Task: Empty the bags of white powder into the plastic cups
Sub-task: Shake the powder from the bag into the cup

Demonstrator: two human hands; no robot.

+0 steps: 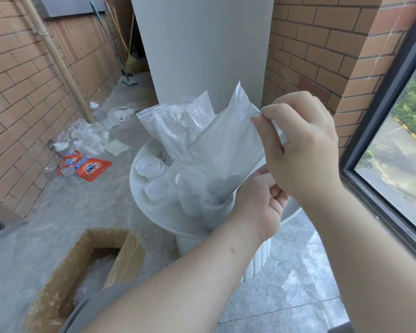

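The person is holding a bag of white powder [226, 145] slanted over the round white table [139, 188], its low corner dipping into the mouth of an open plastic cup [216, 210] at the table's 5 o'clock edge. To me the slant looks deliberate, letting the powder slide to that corner and drop into the cup.

The right hand [303, 145] is lifting the high end, at 2 o'clock from the cup. Its fingers [262, 121] are pinching the bag's upper corner between thumb and forefinger, wrist bent over from above. The left hand [257, 203] is coming in from 7 o'clock, palm turned up, fingers curling round the bag's lower edge just beside the cup, probably steering the spout.

Another open cup [187, 200] is standing at 9 o'clock of the first, lidded cups [151, 165] beyond it, and spare bags [173, 126] are leaning at the table's 12 o'clock.
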